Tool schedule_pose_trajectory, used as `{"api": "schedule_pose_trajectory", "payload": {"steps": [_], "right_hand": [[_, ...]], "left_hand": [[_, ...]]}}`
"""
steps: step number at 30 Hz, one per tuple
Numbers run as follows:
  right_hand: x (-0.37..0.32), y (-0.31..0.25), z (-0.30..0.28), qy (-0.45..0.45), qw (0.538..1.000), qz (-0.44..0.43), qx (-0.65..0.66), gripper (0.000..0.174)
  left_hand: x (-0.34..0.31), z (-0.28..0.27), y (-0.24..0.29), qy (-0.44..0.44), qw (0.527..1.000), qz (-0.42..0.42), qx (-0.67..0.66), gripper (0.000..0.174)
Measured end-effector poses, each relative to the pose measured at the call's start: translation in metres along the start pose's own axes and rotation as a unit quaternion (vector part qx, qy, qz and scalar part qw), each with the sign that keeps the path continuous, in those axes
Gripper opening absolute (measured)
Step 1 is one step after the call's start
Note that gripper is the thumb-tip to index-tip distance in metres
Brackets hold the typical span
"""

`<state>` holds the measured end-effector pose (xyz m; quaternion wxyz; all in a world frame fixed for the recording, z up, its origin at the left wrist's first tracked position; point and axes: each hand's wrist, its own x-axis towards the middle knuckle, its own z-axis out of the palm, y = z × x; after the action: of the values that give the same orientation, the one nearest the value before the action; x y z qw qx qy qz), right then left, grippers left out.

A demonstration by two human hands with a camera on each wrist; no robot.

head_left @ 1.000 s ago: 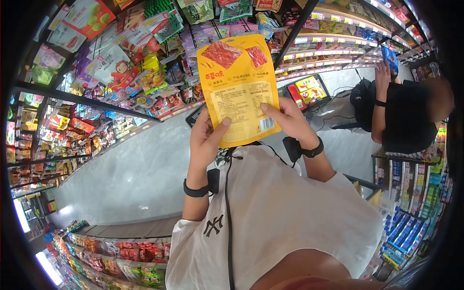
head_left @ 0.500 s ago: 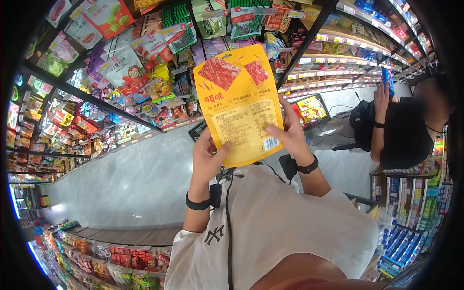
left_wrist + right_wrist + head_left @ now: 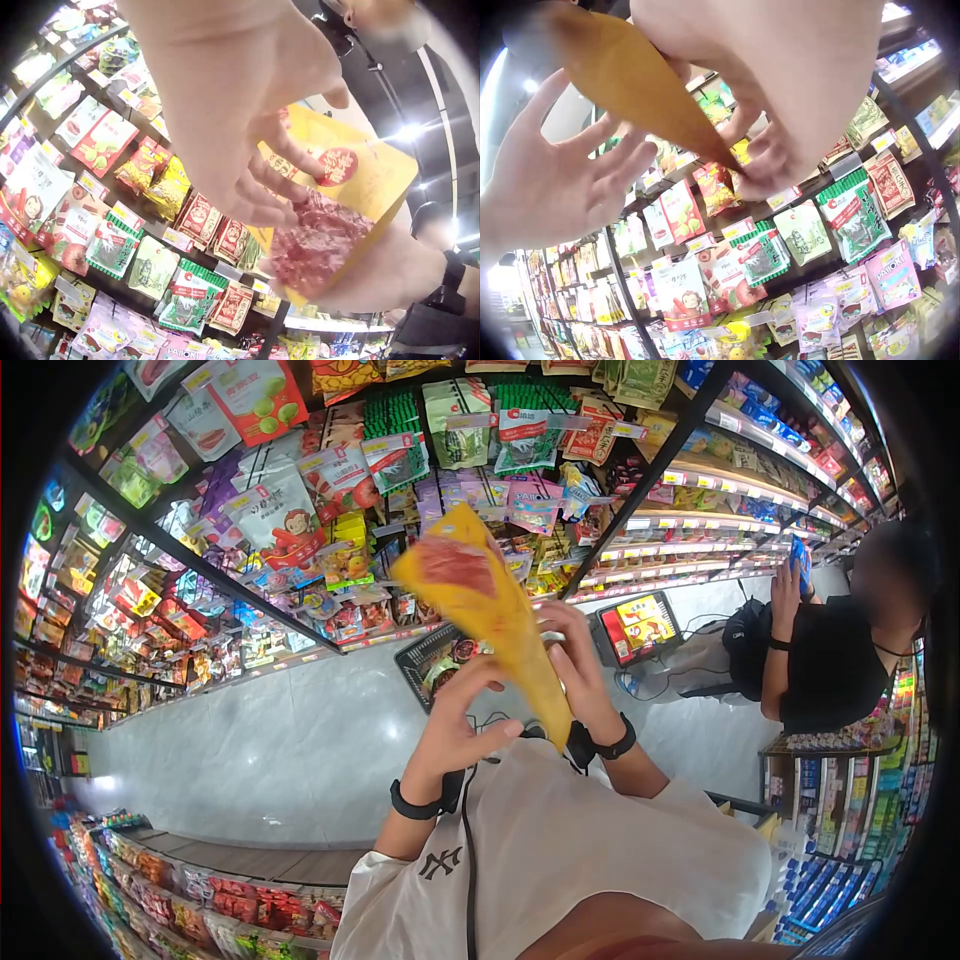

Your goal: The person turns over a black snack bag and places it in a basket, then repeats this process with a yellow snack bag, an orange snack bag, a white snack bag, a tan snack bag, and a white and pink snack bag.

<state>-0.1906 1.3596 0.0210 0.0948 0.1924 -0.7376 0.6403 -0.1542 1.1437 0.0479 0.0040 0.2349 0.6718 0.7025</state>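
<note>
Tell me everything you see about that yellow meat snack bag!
The yellow meat snack bag looks like slightly shiny plastic, printed with a red meat picture and a round red emblem. It's tilted, nearly edge-on to the head camera, in front of a white shirt. The right hand grips it. The left hand is close beside it; whether it touches is unclear.
</note>
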Motion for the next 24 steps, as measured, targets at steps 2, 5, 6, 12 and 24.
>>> {"api": "schedule_pose_trajectory", "payload": {"steps": [2, 5, 6, 12, 24], "right_hand": [[0.003, -0.007, 0.006, -0.082, 0.991, 0.055, 0.090, 0.038], [-0.011, 0.007, 0.017, -0.189, 0.895, 0.234, 0.328, 0.040], [-0.012, 0.009, 0.021, -0.216, 0.857, 0.279, 0.376, 0.041], [-0.009, 0.021, 0.061, -0.187, 0.900, 0.236, 0.316, 0.044], [0.072, 0.061, 0.064, -0.202, 0.971, 0.121, 0.039, 0.042]], "left_hand": [[0.005, -0.005, 0.009, -0.034, 0.997, 0.026, 0.061, 0.042], [-0.004, -0.003, -0.008, 0.069, 0.990, -0.012, 0.126, 0.060], [-0.007, -0.005, -0.008, 0.111, 0.985, -0.038, 0.129, 0.065], [-0.028, -0.038, -0.003, 0.135, 0.983, -0.120, 0.031, 0.088], [-0.047, -0.093, -0.026, 0.096, 0.952, -0.173, 0.234, 0.083]]}}
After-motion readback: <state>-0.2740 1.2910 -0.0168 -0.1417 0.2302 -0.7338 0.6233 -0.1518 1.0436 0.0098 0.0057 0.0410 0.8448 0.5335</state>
